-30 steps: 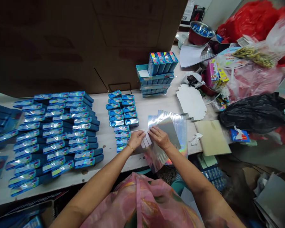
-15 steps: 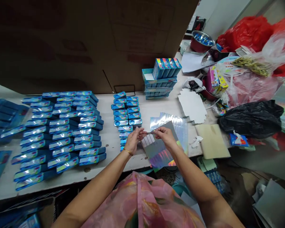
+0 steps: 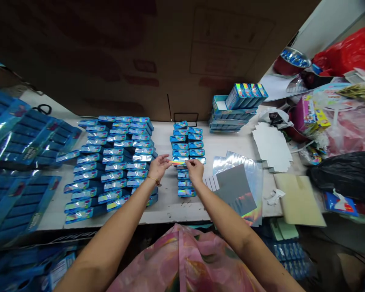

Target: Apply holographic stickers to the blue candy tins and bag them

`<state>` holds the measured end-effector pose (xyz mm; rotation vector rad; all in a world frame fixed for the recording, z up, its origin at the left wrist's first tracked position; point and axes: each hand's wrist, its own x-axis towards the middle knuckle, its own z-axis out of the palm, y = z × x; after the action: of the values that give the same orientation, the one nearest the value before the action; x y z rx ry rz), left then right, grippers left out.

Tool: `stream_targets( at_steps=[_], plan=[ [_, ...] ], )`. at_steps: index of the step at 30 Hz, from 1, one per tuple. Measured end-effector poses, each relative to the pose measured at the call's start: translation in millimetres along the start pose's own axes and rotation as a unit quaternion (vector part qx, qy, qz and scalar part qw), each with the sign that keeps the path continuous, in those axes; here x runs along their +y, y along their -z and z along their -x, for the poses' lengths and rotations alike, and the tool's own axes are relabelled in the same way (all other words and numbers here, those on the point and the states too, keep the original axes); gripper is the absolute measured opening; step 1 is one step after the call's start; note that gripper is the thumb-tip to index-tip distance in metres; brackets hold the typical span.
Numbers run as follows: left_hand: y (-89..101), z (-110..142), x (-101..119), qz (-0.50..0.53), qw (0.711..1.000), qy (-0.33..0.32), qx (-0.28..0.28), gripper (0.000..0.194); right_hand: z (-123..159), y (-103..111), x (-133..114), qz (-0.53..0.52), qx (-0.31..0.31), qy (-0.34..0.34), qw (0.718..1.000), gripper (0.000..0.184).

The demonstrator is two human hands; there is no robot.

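Observation:
A small shiny rainbow sticker strip is stretched level between my hands, over two short columns of small blue boxes. My left hand pinches its left end, the other fingers loosely spread. At the right end, my right hand grips it between thumb and fingers. Below and right of my right hand lies a grey-backed sticker sheet with pale bare strips at its left edge. It rests on silvery sticker sheets. Several rows of blue boxes stand left of my left hand.
A large brown carton walls off the back of the table. Before it at right stand open display trays with blue boxes. Further right are a white flattened card, a beige pad and a black bag. Filled blue packs lie far left.
My hands have moved left from the sticker sheet to above the short box columns, now with the strip stretched between them. The view has shifted left.

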<state>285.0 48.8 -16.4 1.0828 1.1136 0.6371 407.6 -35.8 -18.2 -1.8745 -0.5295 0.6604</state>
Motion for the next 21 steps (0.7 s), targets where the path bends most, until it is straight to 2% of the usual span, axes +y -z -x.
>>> stream_targets(
  at_steps=[4,7,16,21],
  plan=[
    [8.6,-26,-12,-0.023,0.999,0.012,0.027,0.049,-6,-18,2,0.183,0.028,0.041,0.982,0.019],
    [11.2,-37,-22,-0.030,0.999,0.015,0.034,0.048,-6,-23,4,0.265,0.027,0.058,0.962,0.020],
    [10.3,-54,-39,-0.060,0.998,0.015,0.027,0.045,-8,-31,5,0.346,0.026,0.095,0.933,0.018],
    [4.0,-51,-45,-0.079,0.996,-0.006,0.036,0.041,-4,-19,2,0.410,0.014,0.153,0.899,0.022]
  ],
)
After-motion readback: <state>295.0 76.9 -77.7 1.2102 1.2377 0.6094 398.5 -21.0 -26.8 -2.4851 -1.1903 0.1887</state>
